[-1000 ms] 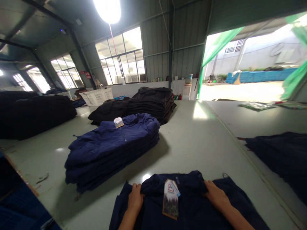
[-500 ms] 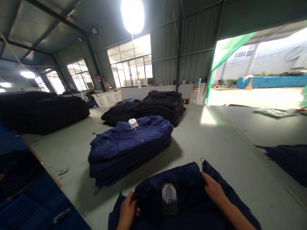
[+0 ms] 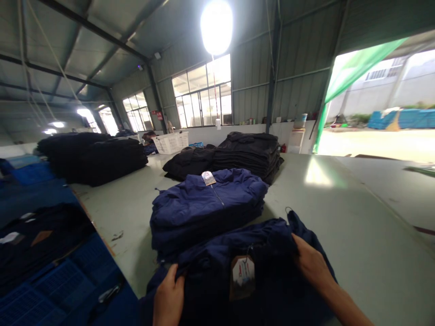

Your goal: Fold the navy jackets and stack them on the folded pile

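Note:
A dark navy jacket [image 3: 268, 244] with a hanging paper tag [image 3: 242, 276] is lifted off the pale table [image 3: 356, 235] in front of me. My left hand [image 3: 169, 299] grips its left edge, fingers curled around the fabric. My right hand [image 3: 311, 265] clasps the jacket's right side near the collar. Just beyond it sits a stack of folded blue jackets [image 3: 209, 203], the top one zipped and bearing a small tag [image 3: 208, 177].
Piles of black garments [image 3: 251, 154] lie behind the blue stack, and a larger black pile [image 3: 95, 156] at the left. A white basket [image 3: 171, 141] stands at the back. Blue crates [image 3: 68, 280] with dark clothing sit at my lower left. An open doorway [image 3: 374, 117] is at right.
Both hands have closed on the jacket and raised it off the table towards the blue stack. The view has swung left, so the stack now sits nearer the middle.

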`<state>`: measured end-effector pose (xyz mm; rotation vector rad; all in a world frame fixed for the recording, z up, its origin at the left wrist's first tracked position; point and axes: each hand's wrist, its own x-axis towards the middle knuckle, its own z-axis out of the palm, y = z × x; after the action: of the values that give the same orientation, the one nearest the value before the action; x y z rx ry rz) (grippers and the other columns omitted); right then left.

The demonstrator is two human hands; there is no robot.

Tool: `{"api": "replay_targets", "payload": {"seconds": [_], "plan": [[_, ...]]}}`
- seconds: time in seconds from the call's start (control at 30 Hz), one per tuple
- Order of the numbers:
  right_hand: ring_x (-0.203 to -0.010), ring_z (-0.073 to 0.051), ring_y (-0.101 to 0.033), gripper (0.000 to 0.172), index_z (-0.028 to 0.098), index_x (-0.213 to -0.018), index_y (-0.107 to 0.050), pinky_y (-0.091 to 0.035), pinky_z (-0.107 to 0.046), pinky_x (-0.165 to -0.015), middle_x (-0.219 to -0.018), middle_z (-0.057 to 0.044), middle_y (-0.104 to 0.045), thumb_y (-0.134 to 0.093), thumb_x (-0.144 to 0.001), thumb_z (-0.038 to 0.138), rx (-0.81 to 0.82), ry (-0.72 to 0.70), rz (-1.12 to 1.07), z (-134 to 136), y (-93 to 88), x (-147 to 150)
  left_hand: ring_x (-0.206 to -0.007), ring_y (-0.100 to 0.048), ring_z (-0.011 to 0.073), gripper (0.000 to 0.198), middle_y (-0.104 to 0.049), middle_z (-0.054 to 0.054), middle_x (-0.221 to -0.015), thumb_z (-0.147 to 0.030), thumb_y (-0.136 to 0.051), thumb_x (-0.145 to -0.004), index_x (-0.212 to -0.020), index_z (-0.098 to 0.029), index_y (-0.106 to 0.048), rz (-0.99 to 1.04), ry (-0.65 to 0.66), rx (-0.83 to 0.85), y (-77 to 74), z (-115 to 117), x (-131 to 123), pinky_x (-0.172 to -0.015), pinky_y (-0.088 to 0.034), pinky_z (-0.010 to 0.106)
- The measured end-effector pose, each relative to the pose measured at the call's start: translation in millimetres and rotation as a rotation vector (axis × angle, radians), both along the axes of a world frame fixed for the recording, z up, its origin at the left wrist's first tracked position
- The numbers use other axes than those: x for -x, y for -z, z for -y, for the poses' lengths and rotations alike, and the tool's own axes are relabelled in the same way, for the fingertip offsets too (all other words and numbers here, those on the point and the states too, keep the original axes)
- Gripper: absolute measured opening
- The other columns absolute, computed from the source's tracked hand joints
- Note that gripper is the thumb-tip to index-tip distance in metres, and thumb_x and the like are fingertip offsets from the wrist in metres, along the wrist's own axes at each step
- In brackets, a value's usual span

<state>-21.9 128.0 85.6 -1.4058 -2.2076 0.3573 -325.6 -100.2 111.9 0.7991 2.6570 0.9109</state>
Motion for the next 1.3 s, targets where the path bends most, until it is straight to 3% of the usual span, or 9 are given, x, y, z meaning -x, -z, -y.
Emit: {"api": "replay_targets", "payload": {"seconds": [0.07, 0.23, 0.43, 0.5, 0.6, 0.7, 0.83, 1.13, 1.3], "plan": [[-0.108, -0.024, -0.053, 0.046, 0.020, -0.120, -0.049, -0.042, -0.033, -0.088, -0.119, -0.006, -0.058, -0.030, -0.080, 0.030, -0.037, 0.007, 0.023, 1.6, -20.4, 11.6, -0.096, -0.061, 0.0207, 0.034, -0.068, 0.005, -0.101, -0.026, -0.038, -0.080, -0.108, -0.022, -0.056, -0.081, -0.033, 0.071, -20.9, 0.7, 3.6, -0.078, -0.045, 0.027], [-0.093, -0.025, -0.060, 0.038, 0.021, -0.109, -0.054, -0.044, -0.031, -0.070, -0.105, -0.006, -0.064, -0.031, -0.082, 0.032, -0.167, 0.005, 0.082, -0.7, -93.2, 43.0, -0.083, -0.063, 0.0249, 0.036, -0.069, 0.005, -0.088, -0.031, -0.034, -0.084, -0.116, -0.026, -0.047, -0.224, -0.121, 0.190, -89.9, -3.2, 14.2, -0.071, -0.044, 0.031], [-0.078, -0.022, -0.061, 0.026, 0.019, -0.096, -0.057, -0.037, -0.028, -0.057, -0.089, -0.008, -0.065, -0.037, -0.084, 0.032, -0.447, 0.108, 0.106, -22.8, -190.3, 88.8, -0.079, -0.062, 0.0266, 0.034, -0.068, 0.007, -0.081, -0.035, -0.034, -0.083, -0.113, -0.026, -0.048, -0.482, -0.196, 0.130, -173.8, -33.0, 48.7, -0.065, -0.043, 0.031], [-0.076, -0.022, -0.061, 0.025, 0.019, -0.096, -0.056, -0.035, -0.027, -0.056, -0.090, -0.009, -0.065, -0.038, -0.085, 0.033, -0.492, 0.124, 0.107, -37.1, -211.1, 106.6, -0.080, -0.062, 0.0274, 0.034, -0.068, 0.008, -0.082, -0.035, -0.033, -0.083, -0.111, -0.026, -0.049, -0.523, -0.223, 0.075, -192.0, -51.1, 63.1, -0.065, -0.043, 0.032], [-0.080, -0.021, -0.060, 0.026, 0.020, -0.103, -0.055, -0.035, -0.026, -0.059, -0.094, -0.007, -0.064, -0.040, -0.085, 0.032, -0.495, 0.145, 0.103, -63.9, -224.7, 136.0, -0.082, -0.062, 0.0289, 0.035, -0.067, 0.010, -0.086, -0.035, -0.032, -0.082, -0.110, -0.025, -0.050, -0.510, -0.229, 0.022, -204.9, -83.6, 86.8, -0.066, -0.043, 0.034], [-0.084, -0.020, -0.060, 0.028, 0.021, -0.108, -0.053, -0.038, -0.026, -0.063, -0.098, -0.006, -0.063, -0.040, -0.085, 0.029, -0.437, 0.173, 0.129, -93.3, -220.9, 166.4, -0.084, -0.062, 0.0300, 0.036, -0.067, 0.011, -0.089, -0.038, -0.031, -0.082, -0.108, -0.024, -0.052, -0.456, -0.176, 0.026, -202.8, -118.4, 113.0, -0.068, -0.045, 0.037], [-0.083, -0.019, -0.060, 0.030, 0.022, -0.111, -0.051, -0.040, -0.026, -0.064, -0.099, -0.006, -0.062, -0.039, -0.085, 0.026, -0.345, 0.173, 0.190, -132.7, -201.9, 202.8, -0.088, -0.061, 0.0309, 0.036, -0.066, 0.012, -0.093, -0.040, -0.030, -0.082, -0.107, -0.024, -0.051, -0.395, -0.112, 0.069, -186.3, -161.3, 147.2, -0.071, -0.045, 0.040], [-0.092, -0.020, -0.057, 0.043, 0.021, -0.120, -0.043, -0.041, -0.028, -0.076, -0.113, -0.008, -0.055, -0.041, -0.079, 0.012, -0.198, 0.116, 0.222, -208.8, -128.0, 266.6, -0.092, -0.061, 0.0288, 0.032, -0.059, 0.012, -0.107, -0.036, -0.027, -0.085, -0.098, -0.018, -0.051, -0.354, -0.030, 0.167, -101.6, -223.7, 207.7, -0.075, -0.045, 0.039], [-0.097, -0.022, -0.055, 0.045, 0.019, -0.126, -0.038, -0.041, -0.033, -0.080, -0.120, -0.011, -0.050, -0.039, -0.081, 0.016, -0.110, 0.090, 0.220, -231.6, -88.6, 290.3, -0.090, -0.061, 0.0288, 0.033, -0.056, 0.013, -0.108, -0.037, -0.027, -0.086, -0.102, -0.017, -0.047, -0.357, -0.084, 0.179, -71.5, -239.4, 222.8, -0.073, -0.046, 0.039]]}}
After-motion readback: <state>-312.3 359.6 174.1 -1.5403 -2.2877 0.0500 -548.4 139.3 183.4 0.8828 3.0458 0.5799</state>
